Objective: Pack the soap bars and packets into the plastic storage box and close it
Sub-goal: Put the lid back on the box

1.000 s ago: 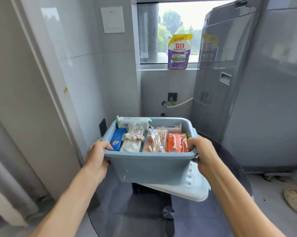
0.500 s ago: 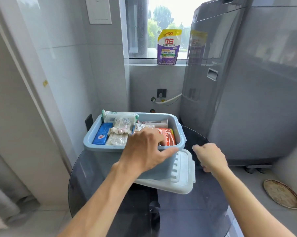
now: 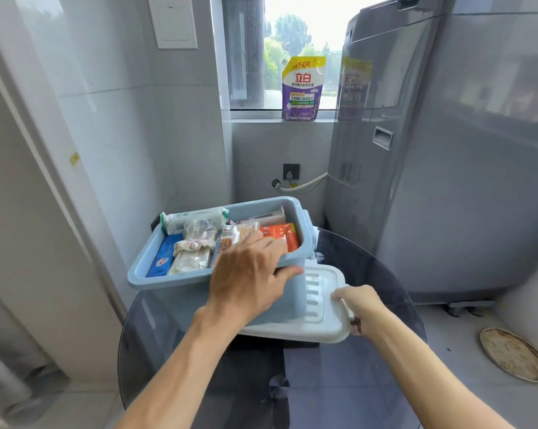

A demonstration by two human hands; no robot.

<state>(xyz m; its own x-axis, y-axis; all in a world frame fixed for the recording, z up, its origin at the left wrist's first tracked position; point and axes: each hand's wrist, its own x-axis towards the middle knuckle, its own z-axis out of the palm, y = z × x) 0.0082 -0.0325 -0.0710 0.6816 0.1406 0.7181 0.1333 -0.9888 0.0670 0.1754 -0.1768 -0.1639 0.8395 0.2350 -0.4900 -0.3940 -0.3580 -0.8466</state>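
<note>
Blue box (image 3: 168,275) tilted on white lid (image 3: 326,317), lid half hidden; left hand (image 3: 249,280) clasps rim, right hand (image 3: 359,305) pinches lid corner.

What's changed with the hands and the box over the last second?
Both hands let go of the box's ends. The left hand crossed to grip the near rim of the blue box, which now tilts on the white lid. The right hand dropped and took hold of the lid's edge. The packets stayed inside; the lid is still under the box.
</note>
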